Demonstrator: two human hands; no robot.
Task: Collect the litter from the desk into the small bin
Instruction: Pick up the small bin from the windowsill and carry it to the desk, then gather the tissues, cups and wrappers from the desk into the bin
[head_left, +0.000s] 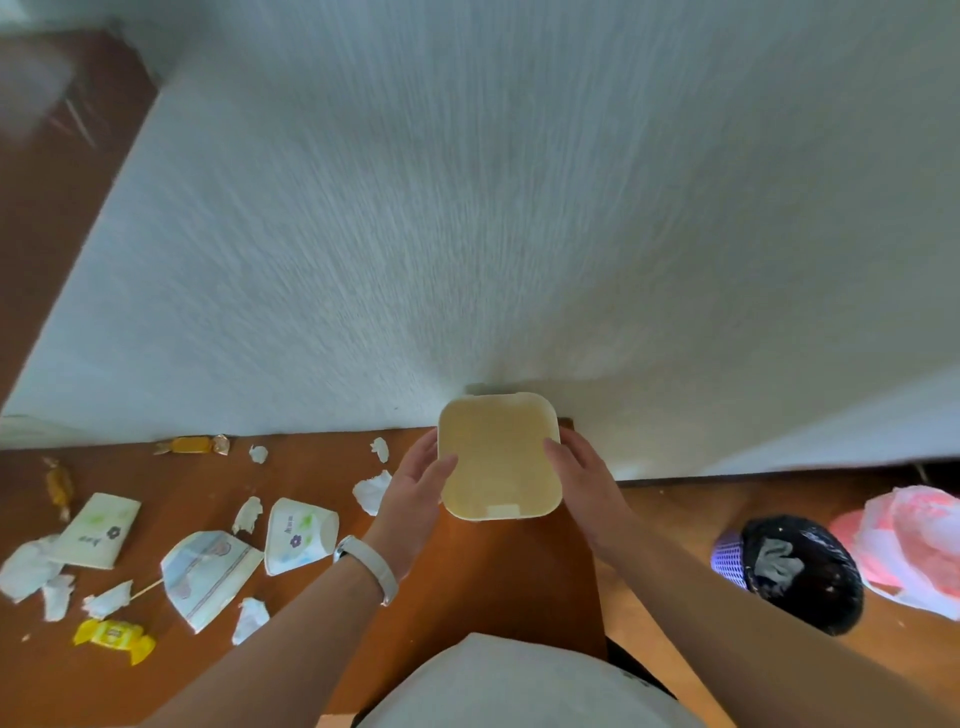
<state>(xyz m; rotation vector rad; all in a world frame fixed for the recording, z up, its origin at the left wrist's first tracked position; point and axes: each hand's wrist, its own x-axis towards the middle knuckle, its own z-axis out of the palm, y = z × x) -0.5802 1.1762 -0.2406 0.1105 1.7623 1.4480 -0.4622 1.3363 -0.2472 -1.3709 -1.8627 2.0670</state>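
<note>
A small cream bin (497, 457) with a closed lid stands at the desk's far right corner, against the wall. My left hand (415, 488) grips its left side and my right hand (582, 478) grips its right side. Litter is spread over the desk to the left: flattened paper cups (298, 535) (98, 530) (208, 574), crumpled white tissue scraps (371, 491) (28, 569), a yellow candy wrapper (114, 638) and amber wrapped candies (192, 445) (58, 486).
The brown desk (509, 571) ends just right of the bin. On the floor to the right stand a purple basket lined with a black bag (800, 574) and a pink-white plastic bag (909, 545). A white textured wall (467, 234) rises behind the desk.
</note>
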